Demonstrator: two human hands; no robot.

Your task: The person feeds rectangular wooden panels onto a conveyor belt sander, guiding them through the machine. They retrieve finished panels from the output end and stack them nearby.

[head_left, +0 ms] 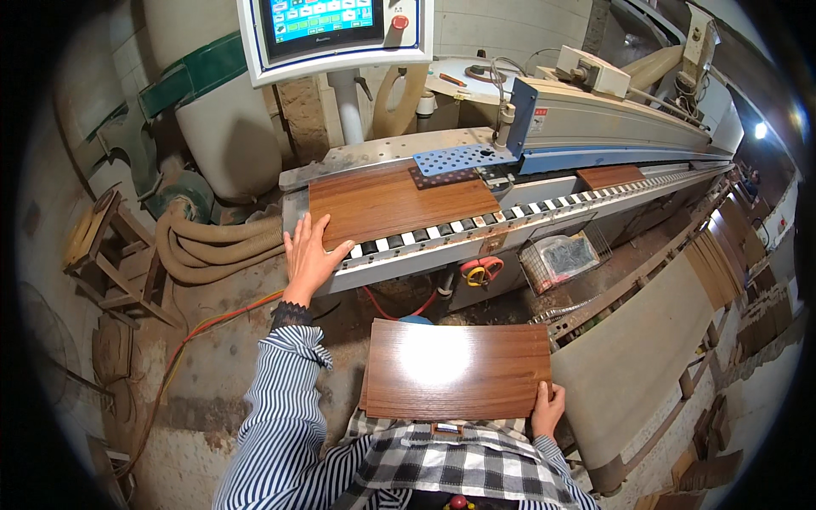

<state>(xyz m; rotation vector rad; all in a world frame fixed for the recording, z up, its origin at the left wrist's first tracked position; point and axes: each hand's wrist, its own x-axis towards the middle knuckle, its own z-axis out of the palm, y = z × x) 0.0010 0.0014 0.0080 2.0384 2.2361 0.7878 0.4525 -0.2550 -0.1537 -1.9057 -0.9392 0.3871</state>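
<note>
A brown wood-grain board (399, 204) lies flat on the machine's infeed, its right part by the perforated blue guard (463, 158). My left hand (310, 257) is at the board's near left corner, fingers spread, with the fingertips touching its end. In front of my body, a second wood-grain board (459, 370) reflects a bright glare. Another edge shows behind its left side, so there seems to be more than one. My right hand (546, 410) grips its lower right corner, thumb on the face and the other fingers partly hidden.
A black-and-white roller track (450, 228) runs along the machine's near side. Another board (610, 176) lies farther along. Scissors (481, 270) and a wire basket (565, 259) hang below. A control screen (323, 21) stands above; ribbed hoses (212, 246) and a wooden stool (115, 255) are left.
</note>
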